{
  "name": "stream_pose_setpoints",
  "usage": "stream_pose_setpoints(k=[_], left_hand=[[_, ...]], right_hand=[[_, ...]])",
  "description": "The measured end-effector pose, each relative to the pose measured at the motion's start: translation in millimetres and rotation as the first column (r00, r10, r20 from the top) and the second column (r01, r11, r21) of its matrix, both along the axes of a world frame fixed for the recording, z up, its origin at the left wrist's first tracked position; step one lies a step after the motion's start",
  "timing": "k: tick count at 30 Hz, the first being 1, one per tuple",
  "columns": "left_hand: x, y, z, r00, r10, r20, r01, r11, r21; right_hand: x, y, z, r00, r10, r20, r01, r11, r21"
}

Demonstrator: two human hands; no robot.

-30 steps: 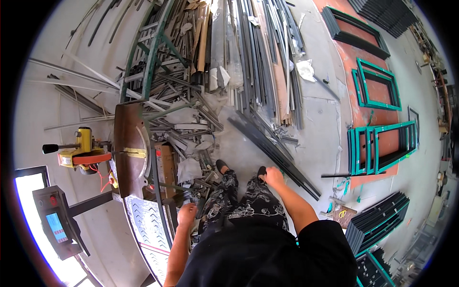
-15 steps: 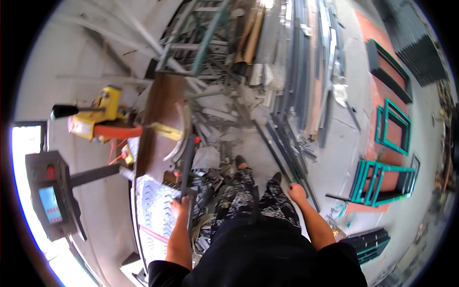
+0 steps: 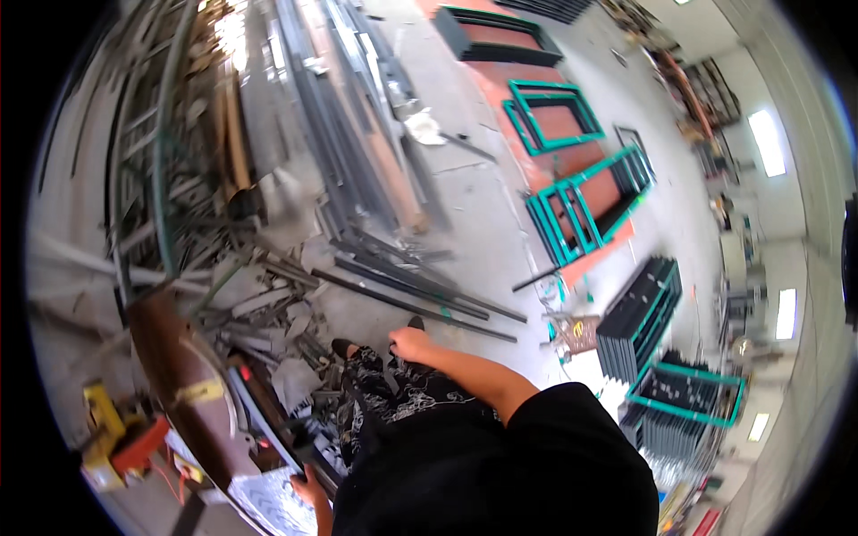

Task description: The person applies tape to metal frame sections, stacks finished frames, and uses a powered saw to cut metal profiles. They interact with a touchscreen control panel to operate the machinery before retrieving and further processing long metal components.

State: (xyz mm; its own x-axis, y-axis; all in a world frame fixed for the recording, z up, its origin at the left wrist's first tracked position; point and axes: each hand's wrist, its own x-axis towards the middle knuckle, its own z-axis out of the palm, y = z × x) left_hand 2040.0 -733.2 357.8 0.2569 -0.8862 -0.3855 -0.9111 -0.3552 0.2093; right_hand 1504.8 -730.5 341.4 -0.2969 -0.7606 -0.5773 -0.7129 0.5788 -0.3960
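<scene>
At the lower left, my left hand (image 3: 308,489) is closed round the near end of a dark grey metal profile (image 3: 261,416). The profile lies along the side of a saw bench with a brown table (image 3: 174,371) and a curved pale rim. Beyond the hand, on the bench, is a patterned silvery sheet (image 3: 268,502). My right hand (image 3: 411,344) hangs in front of my patterned trousers, fingers curled into a loose fist, with nothing seen in it. Several dark metal bars (image 3: 420,290) lie on the floor just beyond it.
Yellow and orange saw parts (image 3: 112,433) stand at the far left of the bench. Metal offcuts (image 3: 277,308) litter the floor beside it. Long profiles (image 3: 331,107) lie stacked ahead. Green-edged frames (image 3: 585,210) stand at right, with black frame stacks (image 3: 639,317) nearer.
My view has swung to the right, so the bench slides toward the lower left and more of the workshop shows. My left hand stays on the profile; my right hand has come in before my legs.
</scene>
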Motion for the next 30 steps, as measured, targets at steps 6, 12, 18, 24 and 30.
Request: stream_pose_setpoints(k=[6,12,18,24,30], left_hand=[[-14.7,-53.4,4.8,0.973,-0.211,-0.093,0.182,0.951,-0.248],[-192.9,-142.1,75.2,0.797,-0.369,-0.478,0.300,0.929,-0.217],[-365.0,-131.1,132.8,0.681,-0.108,-0.725,0.450,0.842,0.297],[-497.1,-52.4,161.7,0.671,-0.255,-0.696,0.662,0.629,0.407],[-641.2,37.5,198.5,0.356,-0.625,-0.695,0.935,0.230,0.271]], right_hand=[[-4.8,12.6,25.1,0.997,-0.069,-0.024,0.067,0.994,-0.092],[-27.0,50.4,11.5,0.988,-0.141,0.059,0.148,0.980,-0.131],[-59.6,75.5,37.1,0.973,-0.143,0.181,0.189,0.945,-0.269],[-128.0,130.5,110.5,0.959,-0.239,0.155,0.284,0.832,-0.476],[-225.9,215.7,232.2,0.926,-0.344,-0.153,0.056,0.527,-0.848]])
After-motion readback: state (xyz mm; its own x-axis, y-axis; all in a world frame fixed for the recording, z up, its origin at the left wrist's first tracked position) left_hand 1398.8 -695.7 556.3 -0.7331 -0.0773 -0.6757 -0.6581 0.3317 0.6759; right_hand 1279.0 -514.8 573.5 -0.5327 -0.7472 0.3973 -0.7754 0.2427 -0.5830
